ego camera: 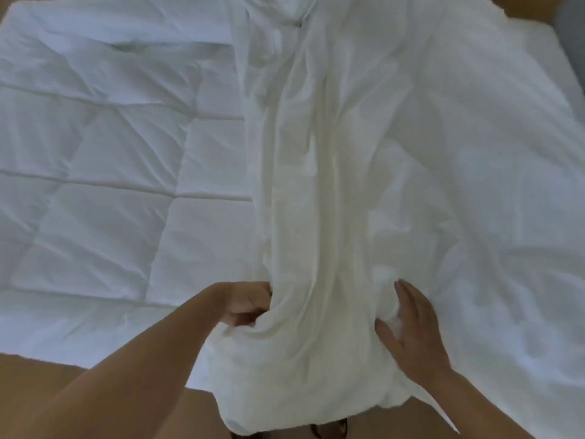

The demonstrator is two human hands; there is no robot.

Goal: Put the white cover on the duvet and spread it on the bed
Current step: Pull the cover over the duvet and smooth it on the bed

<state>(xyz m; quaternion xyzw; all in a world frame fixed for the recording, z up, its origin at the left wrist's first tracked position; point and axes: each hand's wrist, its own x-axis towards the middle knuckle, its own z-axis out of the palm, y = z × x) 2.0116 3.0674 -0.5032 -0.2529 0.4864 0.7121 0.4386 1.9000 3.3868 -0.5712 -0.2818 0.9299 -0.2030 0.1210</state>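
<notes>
Nearest the lens, the bare left forearm (133,369) crosses from the lower left corner toward mid-frame. Duvet (95,185): white, quilted in squares, creased, lying flat over the left half of the view; the bed itself is hidden under the linen. Cover (459,153): white, thinner, rumpled, spread over the right half and overlapping the duvet's right part. A long bunched ridge of it runs down the middle from the far end to the near edge, where its end hangs over the side. Floor (28,384): tan, visible along the bottom left. Right hand (411,331): palm down, fingers straight and together, pressing on the right flank of the ridge, with a little cloth puffed up between thumb and forefinger; it clasps nothing that can be seen. Left hand (247,307): fingers curled tight, gripping the left flank of the same ridge close to its near end. Both hands sit on opposite sides of the ridge, apart. Small dark item (329,427) at the bottom edge, below the hanging cover: too obscured to identify.
</notes>
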